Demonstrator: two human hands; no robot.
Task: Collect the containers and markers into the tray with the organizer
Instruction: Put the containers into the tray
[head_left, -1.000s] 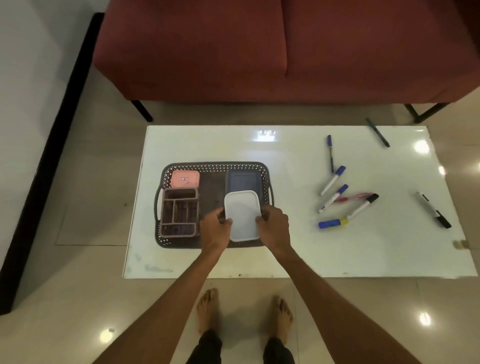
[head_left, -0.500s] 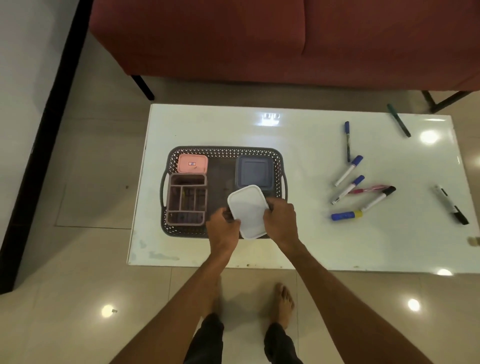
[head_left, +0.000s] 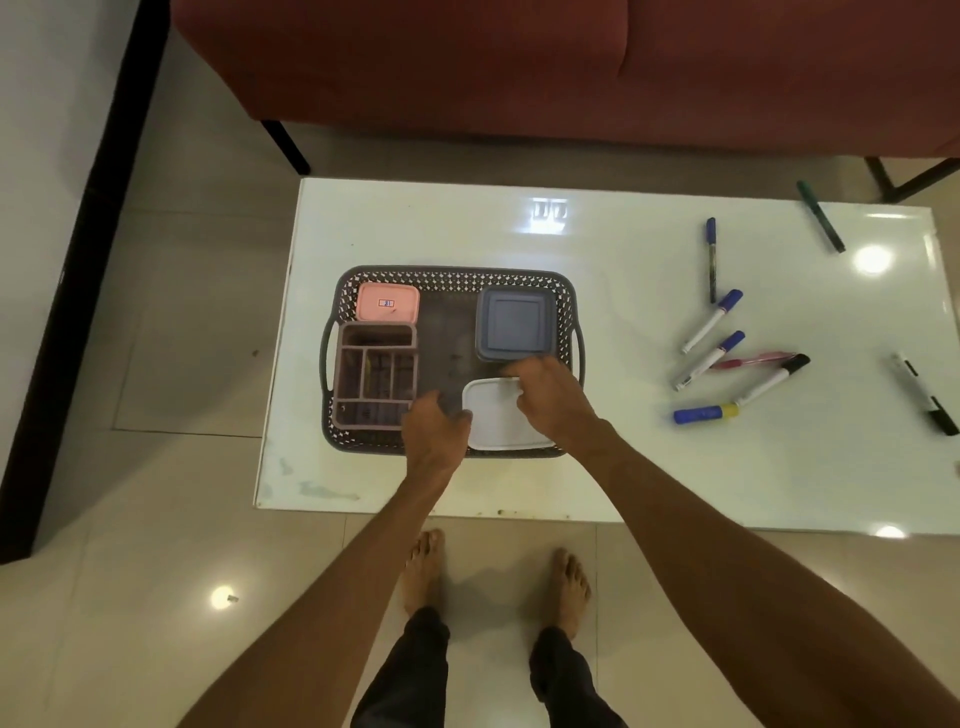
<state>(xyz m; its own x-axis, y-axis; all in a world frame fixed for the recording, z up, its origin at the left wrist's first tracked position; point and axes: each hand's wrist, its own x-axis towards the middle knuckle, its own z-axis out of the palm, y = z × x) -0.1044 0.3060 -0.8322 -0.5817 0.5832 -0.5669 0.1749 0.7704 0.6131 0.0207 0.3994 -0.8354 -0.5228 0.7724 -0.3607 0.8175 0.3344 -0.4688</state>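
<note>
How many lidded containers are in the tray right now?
3: pink container back left, blue container back right, white container front right, partly under the right hand. None seems hidden.

The left hand (head_left: 434, 434) and right hand (head_left: 548, 402) grip the white container (head_left: 498, 423) in the tray (head_left: 452, 278)'s near right corner, by the counter (head_left: 415, 223)'s near edge, with 8 markers (head_left: 711, 322) scattered toward its right edge.

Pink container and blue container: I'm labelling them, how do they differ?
The pink container is smaller than the blue container. Pink has a label on its lid; blue's lid is plain. Pink sits in the tray's far left corner, blue far right. Both are lidded.
</note>
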